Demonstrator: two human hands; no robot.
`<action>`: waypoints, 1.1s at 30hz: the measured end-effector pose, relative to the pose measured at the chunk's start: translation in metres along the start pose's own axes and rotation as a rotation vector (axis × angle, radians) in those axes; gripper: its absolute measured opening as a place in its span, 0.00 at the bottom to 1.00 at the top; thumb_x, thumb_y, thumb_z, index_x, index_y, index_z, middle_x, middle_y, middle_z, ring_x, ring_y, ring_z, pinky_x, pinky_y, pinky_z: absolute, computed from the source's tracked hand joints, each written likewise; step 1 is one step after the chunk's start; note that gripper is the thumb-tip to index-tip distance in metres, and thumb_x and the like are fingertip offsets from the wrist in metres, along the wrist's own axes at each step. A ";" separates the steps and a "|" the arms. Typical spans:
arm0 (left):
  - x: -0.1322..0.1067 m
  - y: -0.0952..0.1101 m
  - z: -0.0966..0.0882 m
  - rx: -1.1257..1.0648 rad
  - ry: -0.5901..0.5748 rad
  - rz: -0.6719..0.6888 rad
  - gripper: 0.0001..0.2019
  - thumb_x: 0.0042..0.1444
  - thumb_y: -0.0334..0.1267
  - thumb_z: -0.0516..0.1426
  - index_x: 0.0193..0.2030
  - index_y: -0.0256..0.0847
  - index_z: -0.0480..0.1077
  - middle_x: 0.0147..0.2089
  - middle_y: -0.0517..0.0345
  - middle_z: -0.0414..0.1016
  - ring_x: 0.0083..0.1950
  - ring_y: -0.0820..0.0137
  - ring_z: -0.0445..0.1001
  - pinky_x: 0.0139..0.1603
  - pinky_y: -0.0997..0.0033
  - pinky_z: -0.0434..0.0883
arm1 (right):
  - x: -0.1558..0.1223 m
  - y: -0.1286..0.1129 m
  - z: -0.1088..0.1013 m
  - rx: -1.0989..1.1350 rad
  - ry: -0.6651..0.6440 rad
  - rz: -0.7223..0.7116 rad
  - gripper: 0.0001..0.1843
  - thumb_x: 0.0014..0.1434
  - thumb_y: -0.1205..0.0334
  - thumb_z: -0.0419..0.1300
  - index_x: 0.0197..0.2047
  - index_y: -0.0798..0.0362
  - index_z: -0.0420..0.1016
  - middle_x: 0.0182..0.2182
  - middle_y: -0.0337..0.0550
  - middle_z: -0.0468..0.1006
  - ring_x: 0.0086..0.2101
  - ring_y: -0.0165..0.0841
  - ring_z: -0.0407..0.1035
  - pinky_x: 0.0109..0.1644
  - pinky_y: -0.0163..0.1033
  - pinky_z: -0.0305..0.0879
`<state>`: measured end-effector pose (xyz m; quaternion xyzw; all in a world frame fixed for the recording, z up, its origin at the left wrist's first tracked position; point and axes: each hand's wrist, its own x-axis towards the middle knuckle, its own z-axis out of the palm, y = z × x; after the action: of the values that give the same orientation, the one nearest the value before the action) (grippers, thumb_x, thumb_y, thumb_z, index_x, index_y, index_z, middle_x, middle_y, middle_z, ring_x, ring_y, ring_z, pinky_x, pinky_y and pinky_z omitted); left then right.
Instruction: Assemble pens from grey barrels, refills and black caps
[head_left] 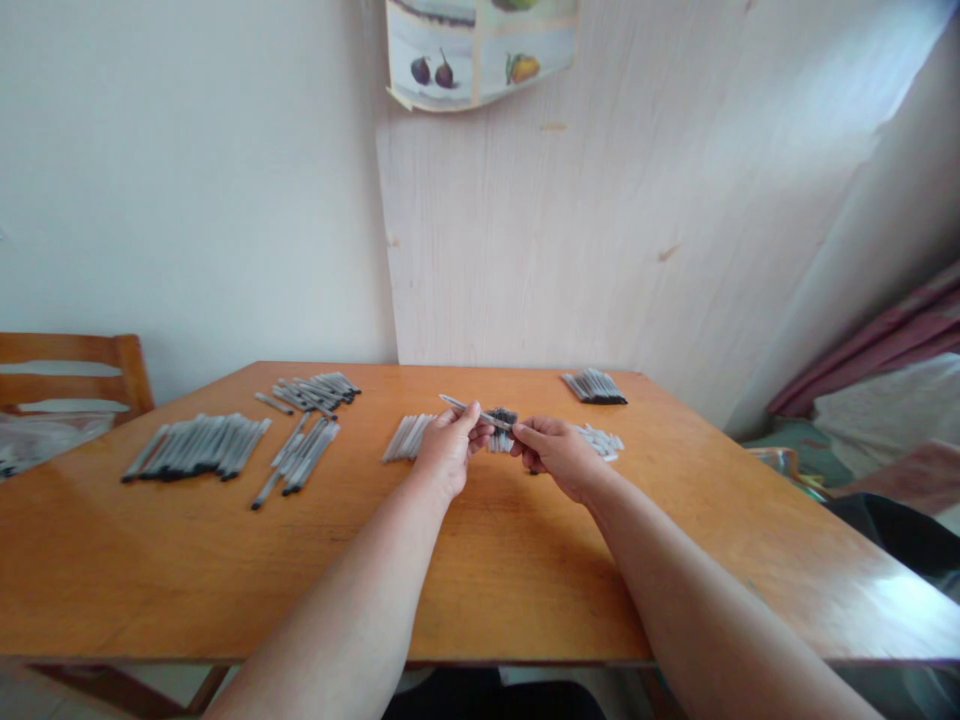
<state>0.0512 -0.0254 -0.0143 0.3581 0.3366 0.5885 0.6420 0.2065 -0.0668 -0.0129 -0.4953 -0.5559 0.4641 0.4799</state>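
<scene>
My left hand (450, 442) is closed around a slim pale pen (493, 421), which slants down to the right above the table. Its pointed end sticks out past my left thumb. At the other end my right hand (553, 452) pinches the pen between thumb and fingers. A row of whitish pen barrels (405, 438) lies just left of my left hand. Behind the gap between my hands sits a small pile of dark pieces (502, 413), partly covered. Short white pieces (604, 441) lie beside my right hand.
The wooden table (517, 580) holds a wide row of black-ended pens (196, 447) at left. Nearby are a smaller group of pens (306, 455) and a loose heap (319, 390) behind it. Another bundle (594, 386) lies at the back right. A chair (75, 368) stands left.
</scene>
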 end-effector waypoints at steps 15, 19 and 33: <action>0.001 -0.003 0.000 0.027 0.011 -0.008 0.10 0.49 0.39 0.63 0.30 0.35 0.67 0.27 0.55 0.75 0.26 0.76 0.73 0.26 0.78 0.70 | 0.000 0.001 -0.002 -0.036 0.034 -0.036 0.11 0.50 0.55 0.62 0.31 0.52 0.68 0.24 0.36 0.71 0.20 0.24 0.59 0.23 0.31 0.56; 0.002 -0.004 -0.001 0.059 0.028 -0.015 0.13 0.48 0.42 0.64 0.30 0.35 0.67 0.26 0.55 0.74 0.25 0.75 0.73 0.24 0.78 0.69 | 0.001 0.000 -0.001 -0.105 0.044 -0.054 0.09 0.48 0.60 0.62 0.33 0.52 0.69 0.21 0.34 0.69 0.20 0.24 0.60 0.24 0.31 0.58; 0.004 -0.001 -0.005 -0.043 0.083 -0.043 0.11 0.53 0.40 0.61 0.32 0.37 0.64 0.25 0.55 0.74 0.26 0.72 0.75 0.27 0.76 0.70 | 0.011 0.002 -0.050 -0.607 0.178 -0.027 0.07 0.48 0.60 0.60 0.31 0.54 0.74 0.24 0.40 0.74 0.23 0.27 0.63 0.25 0.32 0.54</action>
<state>0.0474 -0.0212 -0.0179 0.3124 0.3578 0.5959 0.6476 0.2556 -0.0541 -0.0082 -0.6472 -0.6313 0.2255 0.3629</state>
